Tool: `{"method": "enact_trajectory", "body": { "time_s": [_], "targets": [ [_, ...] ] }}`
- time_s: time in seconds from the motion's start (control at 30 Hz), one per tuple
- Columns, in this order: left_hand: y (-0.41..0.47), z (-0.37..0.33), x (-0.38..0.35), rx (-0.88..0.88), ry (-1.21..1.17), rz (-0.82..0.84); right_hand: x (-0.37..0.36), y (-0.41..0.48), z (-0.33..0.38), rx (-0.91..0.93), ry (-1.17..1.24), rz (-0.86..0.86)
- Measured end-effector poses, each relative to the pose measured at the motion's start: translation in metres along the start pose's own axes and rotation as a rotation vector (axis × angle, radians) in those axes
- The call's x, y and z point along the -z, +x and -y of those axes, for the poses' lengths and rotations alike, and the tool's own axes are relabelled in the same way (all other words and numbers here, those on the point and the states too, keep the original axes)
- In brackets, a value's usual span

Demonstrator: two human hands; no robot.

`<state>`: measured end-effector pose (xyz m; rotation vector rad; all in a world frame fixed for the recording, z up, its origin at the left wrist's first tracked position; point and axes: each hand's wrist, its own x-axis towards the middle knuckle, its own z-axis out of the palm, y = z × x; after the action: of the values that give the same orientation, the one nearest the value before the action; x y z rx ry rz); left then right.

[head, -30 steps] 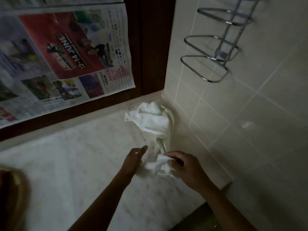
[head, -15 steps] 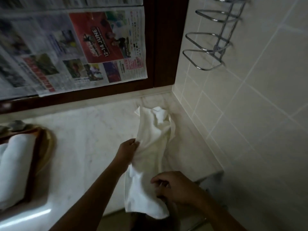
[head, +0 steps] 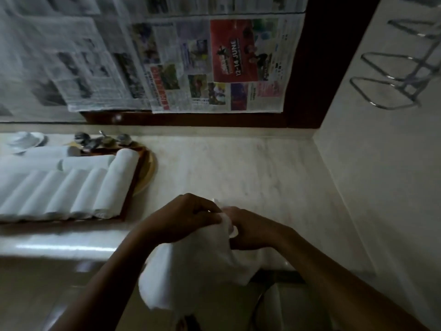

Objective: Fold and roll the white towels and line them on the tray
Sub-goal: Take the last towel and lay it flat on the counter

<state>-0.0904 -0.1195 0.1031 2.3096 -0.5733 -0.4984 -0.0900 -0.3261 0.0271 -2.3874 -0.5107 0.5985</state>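
A loose white towel [head: 198,266] hangs from both my hands over the front edge of the marble counter [head: 233,168]. My left hand [head: 181,218] pinches its top edge, fingers curled. My right hand [head: 253,230] grips the same top edge right beside the left. The towel's lower part droops below the counter edge. At the left stands a wooden tray [head: 130,194] holding several rolled white towels [head: 78,189] lined side by side, with more rolls lying across behind them.
Newspaper sheets [head: 214,65] cover the mirror in its dark wooden frame behind the counter. A chrome wire rack [head: 393,84] hangs on the tiled right wall. A white dish [head: 23,139] and metal tap fittings [head: 100,139] sit behind the tray.
The towel came off the back corner of the counter and now hangs at the front edge. Both hands have come together at its top edge. The view has swung left, showing the tray.
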Motion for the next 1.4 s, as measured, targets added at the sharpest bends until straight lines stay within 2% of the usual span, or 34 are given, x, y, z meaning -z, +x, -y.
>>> {"method": "enact_trajectory", "body": {
  "time_s": [0.07,0.13,0.23,0.4,0.47,0.53,0.63,0.8,0.9,1.0,1.07,1.23,1.33,1.4],
  "targets": [
    [-0.021,0.011,0.014,0.012,0.008,-0.049,-0.009,0.008,0.0,-0.003,-0.11,0.025],
    [-0.04,0.028,0.025,0.044,-0.017,-0.106,-0.003,0.008,-0.005,0.044,-0.102,0.019],
    [-0.068,0.055,0.037,0.094,-0.029,-0.195,0.01,0.001,-0.018,0.003,-0.139,-0.026],
    [-0.1,0.094,0.036,0.229,0.046,-0.276,0.007,0.001,-0.056,-0.052,-0.387,-0.211],
    [-0.11,0.111,0.036,0.282,0.131,-0.238,0.007,-0.002,-0.052,-0.017,-0.415,-0.289],
    [-0.115,0.124,0.033,0.312,0.237,-0.137,0.008,-0.01,-0.021,-0.011,-0.34,-0.341],
    [-0.112,0.122,0.017,0.208,0.206,-0.08,-0.005,-0.014,0.036,0.03,-0.134,-0.395],
    [-0.082,0.089,-0.016,-0.073,0.065,-0.263,-0.037,-0.003,0.106,0.063,-0.083,-0.395],
    [-0.076,0.095,0.001,-0.073,0.046,-0.415,-0.029,-0.009,0.113,-0.038,-0.107,-0.37],
    [-0.085,0.114,0.028,-0.035,-0.018,-0.461,-0.02,-0.023,0.098,-0.171,-0.137,-0.346],
    [-0.091,0.124,0.042,-0.015,-0.06,-0.439,-0.02,-0.031,0.089,-0.198,-0.023,-0.396],
    [-0.094,0.119,0.046,0.025,-0.098,-0.188,-0.028,-0.023,0.11,-0.119,0.381,-0.629],
    [-0.088,0.097,0.042,-0.072,-0.238,-0.098,-0.032,-0.005,0.132,-0.05,0.291,-0.689],
    [-0.085,0.084,0.047,-0.168,-0.31,-0.14,-0.033,0.002,0.141,-0.023,0.227,-0.693]
  ]
}}
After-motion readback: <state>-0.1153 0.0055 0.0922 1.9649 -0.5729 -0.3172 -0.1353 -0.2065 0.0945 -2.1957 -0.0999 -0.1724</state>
